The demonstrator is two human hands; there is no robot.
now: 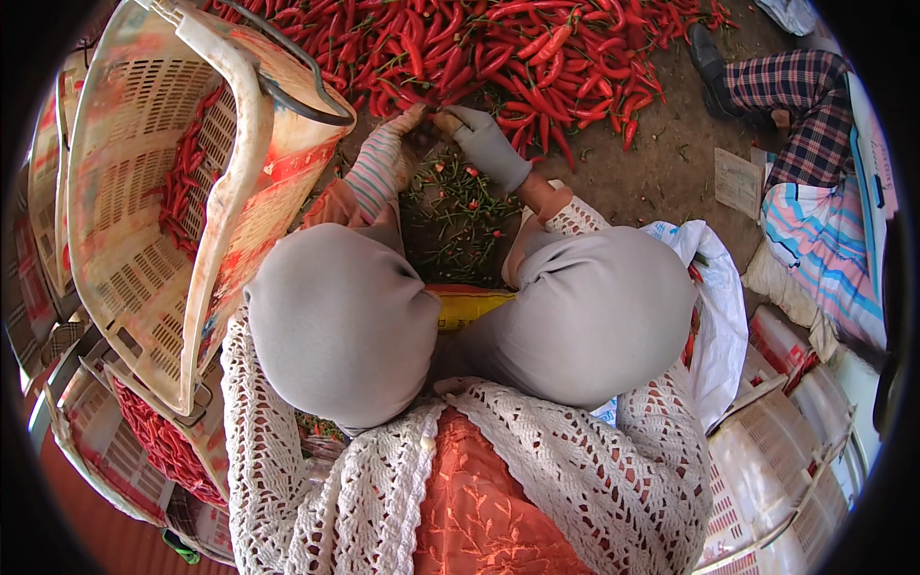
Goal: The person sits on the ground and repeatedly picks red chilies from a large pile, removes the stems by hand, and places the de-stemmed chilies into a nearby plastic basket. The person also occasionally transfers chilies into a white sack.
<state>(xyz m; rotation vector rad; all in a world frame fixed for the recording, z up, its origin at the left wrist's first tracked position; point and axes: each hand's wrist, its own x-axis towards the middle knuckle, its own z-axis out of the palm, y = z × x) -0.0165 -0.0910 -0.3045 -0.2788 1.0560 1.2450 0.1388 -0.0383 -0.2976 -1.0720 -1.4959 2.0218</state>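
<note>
A large heap of red chili peppers [460, 43], many with green stems, spreads on the ground in front of me. At its near edge my two hands come close together. My left hand [384, 158] wears a striped glove, its fingertips against the lowest peppers. My right hand [490, 146] is in a grey glove with bent fingers and worn, brownish tips. Whether either hand pinches a pepper is too small and hidden to tell. Below the hands, between my knees, lie scattered green pepper stems [460, 208] with a few red bits.
A tall plastic crate [136, 237] with some red peppers inside stands tilted at my left. Behind it is another crate of peppers [162, 442]. To my right are a white sack [715, 309] and stacked crates [762, 460]. Another person's plaid-trousered leg [812, 108] is at the far right.
</note>
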